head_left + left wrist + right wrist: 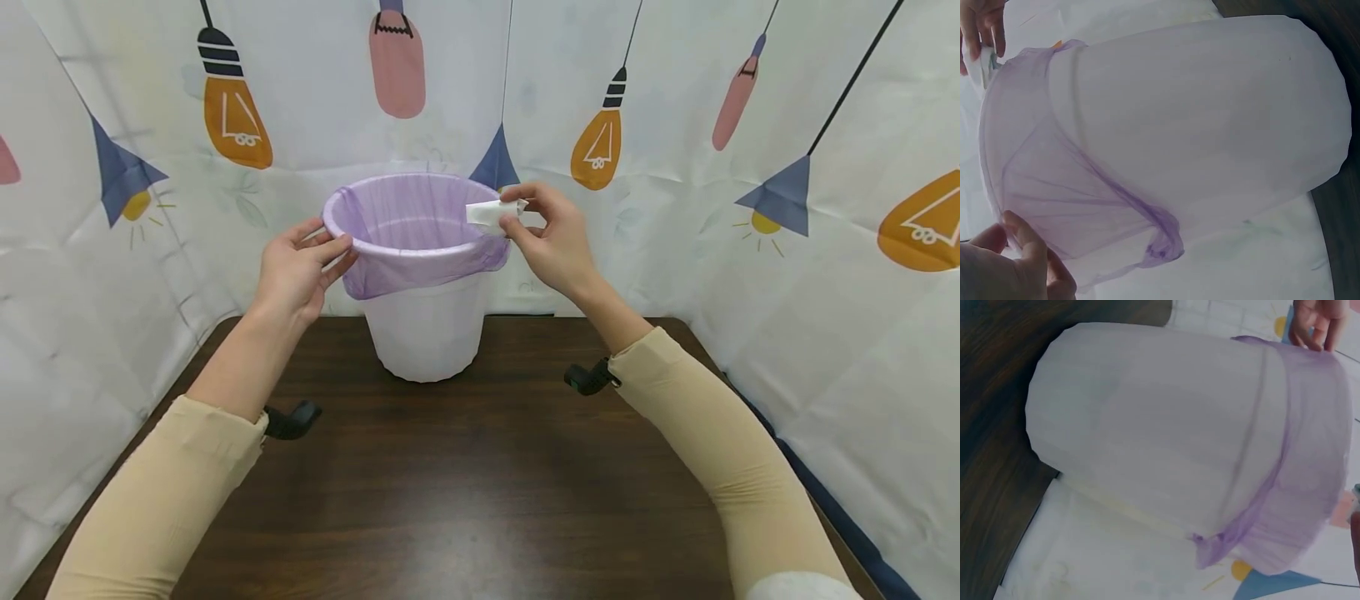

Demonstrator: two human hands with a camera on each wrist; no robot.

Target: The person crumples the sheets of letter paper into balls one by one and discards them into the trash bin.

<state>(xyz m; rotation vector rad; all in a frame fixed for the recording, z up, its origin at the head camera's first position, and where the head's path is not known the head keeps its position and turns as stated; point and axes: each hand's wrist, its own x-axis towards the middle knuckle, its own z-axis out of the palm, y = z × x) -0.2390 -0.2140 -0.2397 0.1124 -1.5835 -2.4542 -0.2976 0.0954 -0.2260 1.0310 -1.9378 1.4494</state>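
A white trash can (423, 333) stands upright on the table, lined with a thin purple bag (420, 275) folded over its rim. At the rim's left side my left hand (303, 262) holds on, thumb and fingers at the bag-covered edge; the left wrist view shows this hand (1029, 259) close up. Over the right side of the rim, my right hand (551, 237) pinches a small crumpled white wrapper (486, 214) between thumb and fingers. In the left wrist view the wrapper (984, 67) shows greenish marks. Only a fingertip of the right hand enters the right wrist view's edge.
The dark brown wooden table (450, 483) reaches toward me in front of the can. White cloth (315, 100) printed with lamps and bulbs hangs behind and on both sides. Small black devices sit at the left cuff (292, 420) and right cuff (588, 377).
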